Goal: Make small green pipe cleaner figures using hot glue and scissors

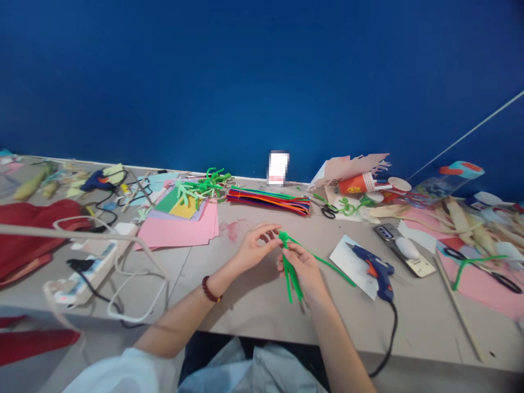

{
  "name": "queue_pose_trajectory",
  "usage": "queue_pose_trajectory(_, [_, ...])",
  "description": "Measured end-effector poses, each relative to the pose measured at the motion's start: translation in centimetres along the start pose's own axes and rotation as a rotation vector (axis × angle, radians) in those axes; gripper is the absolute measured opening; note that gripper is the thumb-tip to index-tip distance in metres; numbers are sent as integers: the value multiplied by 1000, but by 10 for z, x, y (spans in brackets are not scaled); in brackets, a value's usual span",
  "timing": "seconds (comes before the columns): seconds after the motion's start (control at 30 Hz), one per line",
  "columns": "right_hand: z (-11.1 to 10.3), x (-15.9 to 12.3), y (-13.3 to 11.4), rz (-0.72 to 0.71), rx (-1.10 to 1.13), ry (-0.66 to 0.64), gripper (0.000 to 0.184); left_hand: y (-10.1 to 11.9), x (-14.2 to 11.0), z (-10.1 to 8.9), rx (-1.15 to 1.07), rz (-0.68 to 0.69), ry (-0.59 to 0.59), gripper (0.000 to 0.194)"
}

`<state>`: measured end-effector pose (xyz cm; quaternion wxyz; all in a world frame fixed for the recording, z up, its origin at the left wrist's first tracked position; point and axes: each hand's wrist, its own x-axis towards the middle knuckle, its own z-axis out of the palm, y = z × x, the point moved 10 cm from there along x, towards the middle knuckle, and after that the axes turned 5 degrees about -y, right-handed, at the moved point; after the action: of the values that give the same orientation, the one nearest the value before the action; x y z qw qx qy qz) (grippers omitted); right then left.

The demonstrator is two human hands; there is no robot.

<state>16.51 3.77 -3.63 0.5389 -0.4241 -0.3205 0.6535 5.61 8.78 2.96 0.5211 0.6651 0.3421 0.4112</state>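
Head view: fingers hide part of the green pipe-cleaner piece (pixel 293 279), which sits over the counter (pixel 229 316), before the person's body. Right hand (pixel 305 266) closed round its stems, some fingers out of sight behind; left hand (pixel 254 250) curled with thumb and fingertips at the knotted top (pixel 283 236), though whether they pinch it cannot be told. One long green strand trails right, toward a blue glue gun (pixel 382 277) lying on a white card (pixel 346 256); its cord passes the front edge and is lost by the right forearm. Bright panel (pixel 279 168) by the wall is pixelated, unreadable. Red cloth (pixel 35 232) cut off at left edge; clutter at far right blurred, hard to sort. Counter greyish-beige, a seam running across left of centre, pinkish smear (pixel 233 229) near pink paper sheets (pixel 180 226). Plain deep-blue wall (pixel 245 82) rises behind; a thin pale line slants across it at right. Bundle of coloured pipe cleaners (pixel 268 201) lies near the wall. Lettering: yellow marks on red-orange paper cups (pixel 355 184), too small to read; no brand legible on the phone (pixel 423 267).
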Motion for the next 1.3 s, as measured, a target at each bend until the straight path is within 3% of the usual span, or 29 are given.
queue_pose_trajectory(0.33, [-5, 0, -3, -78, -55, 47, 30, 15, -1, 5, 170, 174, -105, 28])
queue_pose_trajectory(0.63, [-16, -9, -19, -209, -293, 221, 30, 17, -3, 10, 282, 310, -141, 26])
queue_pose_trajectory(0.9, [-16, -14, -28, -327, -489, 255, 24, 12, -1, 12, 177, 204, -161, 25])
queue_pose_trajectory(1.03, [-13, -20, -40, -453, -587, 294, 18, -4, 1, 8, 29, 77, -115, 30])
queue_pose_trajectory(1.3, [-14, -12, -30, -404, -428, 220, 22, -28, 4, 5, -254, -91, -64, 24])
